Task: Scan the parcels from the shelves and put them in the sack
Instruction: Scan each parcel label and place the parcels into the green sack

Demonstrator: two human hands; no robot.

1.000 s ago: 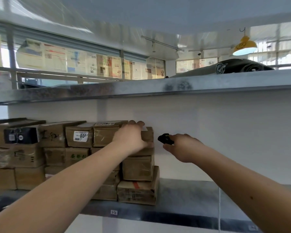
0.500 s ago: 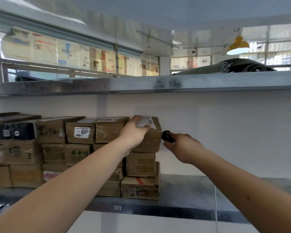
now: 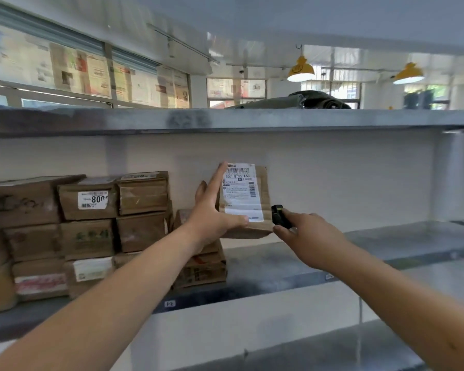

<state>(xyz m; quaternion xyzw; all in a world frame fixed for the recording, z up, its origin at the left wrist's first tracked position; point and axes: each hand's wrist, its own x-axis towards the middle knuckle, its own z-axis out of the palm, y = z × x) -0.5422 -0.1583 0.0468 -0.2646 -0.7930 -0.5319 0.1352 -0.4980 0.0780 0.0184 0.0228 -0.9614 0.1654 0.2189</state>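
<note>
My left hand (image 3: 214,215) holds a brown cardboard parcel (image 3: 263,199) lifted off the stack, thumb across its lower front and fingers behind its left edge. The parcel is tipped so its white barcode label (image 3: 241,191) faces me. My right hand (image 3: 308,234) grips a small black scanner (image 3: 279,216) just right of the parcel's lower corner, its front turned toward the label. Several more brown parcels (image 3: 142,194) are stacked on the metal shelf (image 3: 292,266) to the left. No sack is in view.
An upper metal shelf (image 3: 225,120) runs overhead with a dark rolled bundle (image 3: 314,101) on top. A lower shelf (image 3: 346,346) shows at the bottom right. The right part of the middle shelf carries nothing I can see. Yellow lamps (image 3: 300,70) hang behind.
My left hand lifted the top parcel off the stack and tipped it up so the label faces me. My right hand brought the scanner close to its lower right corner.
</note>
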